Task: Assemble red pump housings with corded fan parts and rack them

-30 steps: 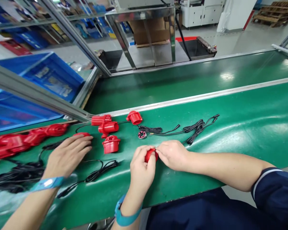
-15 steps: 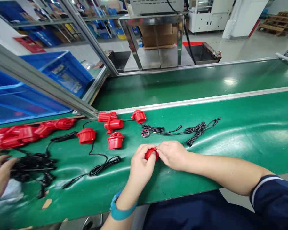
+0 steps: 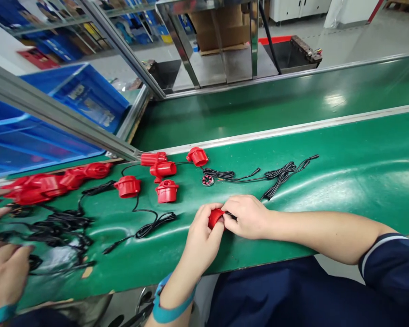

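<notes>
My left hand (image 3: 202,234) is closed around a small red plastic housing (image 3: 215,218) just above the near part of the green mat. My right hand (image 3: 247,217) pinches a short black cable (image 3: 230,215) against the housing's right side; its fingers partly hide where the two meet. Beyond my hands lie a small round board with red parts (image 3: 207,180) and a coiled black cable (image 3: 279,175). Several more red housings stand to the left, among them one with lugs (image 3: 167,191) and one with a cable (image 3: 127,186).
At far left a co-worker's hands (image 3: 7,272) are among tangled black cables (image 3: 59,231). Red housings (image 3: 47,187) lie in a row behind them. A blue crate (image 3: 88,102) stands beyond a metal frame post (image 3: 64,120). A metal rail (image 3: 259,134) crosses the bench.
My view has tilted down slightly. Black cable now shows between my right fingers and the red housing. At left, the co-worker's hands have moved in and the cable tangle has spread.
</notes>
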The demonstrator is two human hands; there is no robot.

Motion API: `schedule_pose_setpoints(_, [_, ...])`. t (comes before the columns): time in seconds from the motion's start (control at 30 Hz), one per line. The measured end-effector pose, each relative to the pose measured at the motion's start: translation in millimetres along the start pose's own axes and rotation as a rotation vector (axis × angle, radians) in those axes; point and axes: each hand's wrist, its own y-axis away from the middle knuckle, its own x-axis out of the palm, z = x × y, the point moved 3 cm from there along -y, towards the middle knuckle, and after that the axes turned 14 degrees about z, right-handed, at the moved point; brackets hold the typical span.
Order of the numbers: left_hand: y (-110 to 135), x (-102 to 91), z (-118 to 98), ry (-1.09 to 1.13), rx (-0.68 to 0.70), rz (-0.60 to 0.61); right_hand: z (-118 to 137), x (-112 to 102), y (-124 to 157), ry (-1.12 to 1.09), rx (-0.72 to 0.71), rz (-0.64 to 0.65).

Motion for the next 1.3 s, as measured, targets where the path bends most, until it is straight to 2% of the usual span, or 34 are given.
schedule_pose_setpoints(0.13, [-4.1, -4.3, -2.7, -0.054, -0.010, 0.069, 0.5, -0.5, -1.0, 0.009, 0.043, 0.014])
schedule_pose_setpoints(0.27, [-12.2, -4.7, 0.1, 0.001, -0.065, 0.121, -1.0, -0.7, -2.1, 0.028, 0.056, 0.051])
schedule_pose_setpoints(0.4, [-20.1, -0.6, 5.8, 0.080, -0.137, 0.109, -7.2, -0.4, -3.7, 0.009, 0.065, 0.043])
schedule_pose_setpoints(0.53, [-18.1, -4.9, 2.2, 0.143, -0.156, 0.085, -7.8, -2.4, 0.0, -0.030, 0.014, -0.026])
schedule_pose_setpoints(0.7, [-7.6, -14.8, -10.2, 0.432, -0.108, 0.366, -4.5, -3.6, 7.2, -0.059, -0.097, -0.114])
schedule_pose_setpoints(0.77, [-4.0, -17.5, -10.5, 0.481, -0.113, 0.413, -2.8, -4.4, 9.0, -0.055, -0.120, -0.123])
schedule_pose_setpoints(0.93, [-1.5, -19.1, -0.9, 0.571, -0.092, 0.399, 11.5, -19.9, 17.3, 0.073, -0.206, -0.166])
schedule_pose_setpoints(1.03, [-3.7, -20.2, 3.1, 0.591, -0.075, 0.436, 19.3, -27.1, 21.4, 0.226, -0.227, -0.097])
schedule_pose_setpoints(1.17, [-6.8, -23.1, 3.9, 0.612, -0.053, 0.438, 19.6, -23.5, 21.8, 0.351, -0.281, 0.024])
schedule_pose_setpoints(1.3, [-5.7, -23.6, -0.6, 0.606, -0.007, 0.391, 17.0, -19.2, 20.8, 0.357, -0.347, 0.016])
